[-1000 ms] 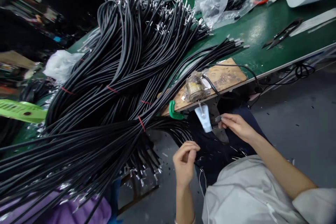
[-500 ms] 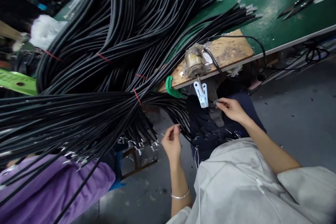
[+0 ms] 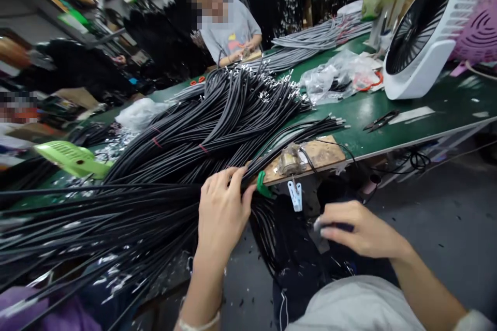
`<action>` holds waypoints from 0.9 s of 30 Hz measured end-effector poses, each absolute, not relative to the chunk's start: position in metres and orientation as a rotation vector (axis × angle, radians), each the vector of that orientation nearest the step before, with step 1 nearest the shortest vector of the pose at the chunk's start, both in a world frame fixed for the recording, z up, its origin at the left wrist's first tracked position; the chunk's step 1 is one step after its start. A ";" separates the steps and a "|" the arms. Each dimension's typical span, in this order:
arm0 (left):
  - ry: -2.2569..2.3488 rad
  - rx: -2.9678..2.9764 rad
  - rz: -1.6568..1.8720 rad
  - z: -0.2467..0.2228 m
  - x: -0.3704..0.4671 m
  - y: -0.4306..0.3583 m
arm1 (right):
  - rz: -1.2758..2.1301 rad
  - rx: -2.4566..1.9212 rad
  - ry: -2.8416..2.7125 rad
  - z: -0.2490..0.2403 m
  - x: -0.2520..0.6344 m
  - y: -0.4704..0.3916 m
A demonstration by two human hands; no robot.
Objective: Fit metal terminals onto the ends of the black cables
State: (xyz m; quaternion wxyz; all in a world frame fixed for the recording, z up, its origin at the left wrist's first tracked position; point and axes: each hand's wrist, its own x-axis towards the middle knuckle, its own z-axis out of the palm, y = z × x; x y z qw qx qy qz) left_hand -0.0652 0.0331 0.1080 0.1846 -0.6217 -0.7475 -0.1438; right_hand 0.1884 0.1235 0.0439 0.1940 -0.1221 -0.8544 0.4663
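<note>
My left hand [image 3: 223, 201] lies over the bundle of black cables [image 3: 155, 204] at the table's front edge, its fingers curled round some of them. The thumb is beside a green hook-shaped piece [image 3: 264, 184] on a wooden board [image 3: 324, 151]. My right hand [image 3: 355, 227] hovers above my lap with thumb and fingers pinched together. Something small and pale shows at its fingertips, too blurred to name. Between the hands, a light blue clothes peg [image 3: 295, 196] hangs from a tape-wrapped cylindrical part [image 3: 289, 160] fixed to the board.
A big heap of black cables [image 3: 233, 108] with pale tips covers the green table [image 3: 365, 147]. Snips [image 3: 381, 121], a clear plastic bag [image 3: 337, 75] and a white fan [image 3: 423, 41] are to the right. Across the table sits another person [image 3: 233, 31]; a purple garment [image 3: 42, 310] shows lower left.
My left hand has risen from beside my lap onto the cable bundle. My right hand stays pinched near the peg. The view has tilted up, bringing the fan and the person opposite into sight.
</note>
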 end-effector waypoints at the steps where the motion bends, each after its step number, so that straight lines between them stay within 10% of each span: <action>1: -2.156 -1.724 -0.215 0.111 -0.070 0.041 | 1.151 -0.360 -2.333 0.062 0.182 0.132; 8: -2.465 -1.533 0.316 0.122 -0.070 0.067 | 0.433 -0.030 -2.746 0.106 0.062 0.216; 20: -2.288 -1.682 0.420 0.135 -0.076 0.056 | 0.430 -0.023 -2.815 0.093 0.001 0.240; 27: -2.116 -1.444 0.131 0.235 -0.068 -0.050 | 0.468 0.035 -2.607 0.153 0.042 0.221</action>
